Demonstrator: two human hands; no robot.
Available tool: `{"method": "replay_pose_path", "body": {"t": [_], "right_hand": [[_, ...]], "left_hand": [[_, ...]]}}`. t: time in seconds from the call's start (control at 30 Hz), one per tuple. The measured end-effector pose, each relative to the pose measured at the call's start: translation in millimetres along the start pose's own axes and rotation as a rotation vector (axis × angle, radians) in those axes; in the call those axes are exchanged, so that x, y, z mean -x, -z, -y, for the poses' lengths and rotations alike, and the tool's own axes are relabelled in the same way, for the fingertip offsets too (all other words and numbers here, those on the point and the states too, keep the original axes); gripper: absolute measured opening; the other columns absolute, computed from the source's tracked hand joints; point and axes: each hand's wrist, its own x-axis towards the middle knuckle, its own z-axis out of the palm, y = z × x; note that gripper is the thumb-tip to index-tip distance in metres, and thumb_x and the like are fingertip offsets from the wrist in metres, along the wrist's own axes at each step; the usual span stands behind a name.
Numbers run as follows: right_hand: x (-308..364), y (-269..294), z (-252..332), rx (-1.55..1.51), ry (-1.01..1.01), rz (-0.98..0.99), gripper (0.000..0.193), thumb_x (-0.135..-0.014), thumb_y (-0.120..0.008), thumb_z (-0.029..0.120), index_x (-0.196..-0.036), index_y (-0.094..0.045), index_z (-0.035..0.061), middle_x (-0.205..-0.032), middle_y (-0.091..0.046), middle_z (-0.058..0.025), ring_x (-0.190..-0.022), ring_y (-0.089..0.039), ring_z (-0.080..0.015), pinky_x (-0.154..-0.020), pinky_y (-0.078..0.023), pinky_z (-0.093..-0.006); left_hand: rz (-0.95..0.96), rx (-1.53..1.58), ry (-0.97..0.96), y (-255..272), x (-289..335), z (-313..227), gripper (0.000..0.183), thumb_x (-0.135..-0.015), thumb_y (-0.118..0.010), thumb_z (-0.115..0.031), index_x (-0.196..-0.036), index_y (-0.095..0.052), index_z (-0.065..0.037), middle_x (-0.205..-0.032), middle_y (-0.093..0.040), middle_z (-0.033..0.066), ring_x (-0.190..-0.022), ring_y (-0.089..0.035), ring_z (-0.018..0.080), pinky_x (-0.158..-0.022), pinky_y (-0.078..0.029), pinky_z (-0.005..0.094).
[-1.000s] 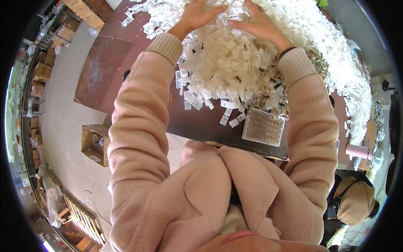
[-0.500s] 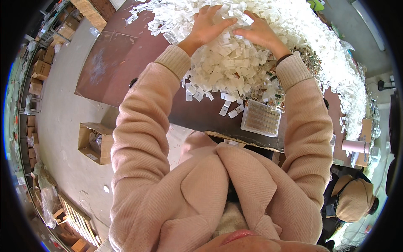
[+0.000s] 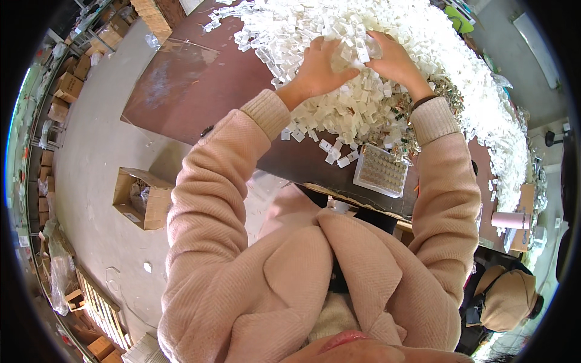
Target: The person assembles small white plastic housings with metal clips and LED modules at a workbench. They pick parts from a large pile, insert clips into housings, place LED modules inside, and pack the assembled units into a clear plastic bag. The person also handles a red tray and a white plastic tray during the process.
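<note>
A brown table (image 3: pixel 181 97) fills the upper part of the view, much of its surface hidden and its far side cut off by the upper edge. Over it spreads a heap of white plastic pieces (image 3: pixel 478 91), so bright toward the right that single pieces blur together. Two pink sleeves reach up from below, the right one covering part of the table's near edge. On the floor at left, an open cardboard box (image 3: pixel 142 198) holds something in clear wrap, hard to make out. The left hand (image 3: pixel 321 69) arches palm-inward on the heap, thumb pointing right, well away from its fingers. The right hand (image 3: pixel 396 63) curves opposite, thumb and fingers apart around a few pieces; whether either grips any, I cannot tell. Nearer the body sits a clear tray (image 3: pixel 380 171) of small round items, too small to identify.
</note>
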Motion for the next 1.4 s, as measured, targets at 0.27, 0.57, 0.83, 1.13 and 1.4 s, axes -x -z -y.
{"method": "replay_pose_path", "body": {"t": [0.27,0.57,0.83,1.13,1.4], "right_hand": [[-11,-10,-19,-0.042,0.072,-0.218,0.036,-0.083,-0.062,0.002,-0.119,-0.063,0.0031,-0.133,-0.059,-0.0184,-0.11,-0.065,-0.0365,-0.09,-0.054,-0.0369],[11,4,8,-0.169,0.12,-0.341,0.034,-0.084,-0.066,0.003,-0.118,-0.065,0.0031,-0.13,-0.06,-0.0192,-0.108,-0.065,-0.0352,-0.087,-0.055,-0.0358],[138,88,27,-0.224,0.162,-0.308,0.038,-0.092,-0.058,-0.006,-0.129,-0.061,0.0037,-0.137,-0.057,-0.0159,-0.112,-0.064,-0.0229,-0.087,-0.055,-0.0312],[148,69,31,-0.523,0.051,-0.24,0.033,-0.095,-0.059,-0.003,-0.127,-0.061,0.0019,-0.132,-0.059,-0.0109,-0.1,-0.066,-0.0149,-0.081,-0.054,-0.0269],[143,51,54,-0.44,0.08,-0.162,0.03,-0.091,-0.064,-0.002,-0.121,-0.065,0.0007,-0.128,-0.063,-0.0134,-0.088,-0.068,-0.0143,-0.077,-0.054,-0.0267]], "left_hand": [[-0.028,0.0,0.072,8,23,-8,0.084,-0.081,-0.075,-0.048,-0.141,-0.044,0.002,-0.145,-0.04,0.0273,-0.139,-0.033,0.0453,-0.115,-0.032,0.0479],[-0.111,0.006,-0.02,10,56,11,0.061,-0.085,-0.071,-0.035,-0.131,-0.051,0.0,-0.137,-0.048,0.0264,-0.13,-0.041,0.0433,-0.11,-0.034,0.0507],[-0.846,-0.825,0.796,165,132,182,0.062,-0.073,-0.076,-0.03,-0.122,-0.054,-0.001,-0.124,-0.055,0.0198,-0.115,-0.051,0.0354,-0.094,-0.043,0.0521],[-0.918,0.241,1.169,238,255,265,0.047,-0.076,-0.085,-0.034,-0.092,-0.067,0.006,-0.082,-0.066,0.0104,-0.072,-0.064,0.0203,-0.061,-0.052,0.0356],[-1.065,0.21,0.729,289,191,259,0.02,-0.088,-0.071,-0.016,-0.082,-0.07,0.003,-0.069,-0.066,0.0051,-0.065,-0.065,0.0142,-0.063,-0.055,0.0318]]}}
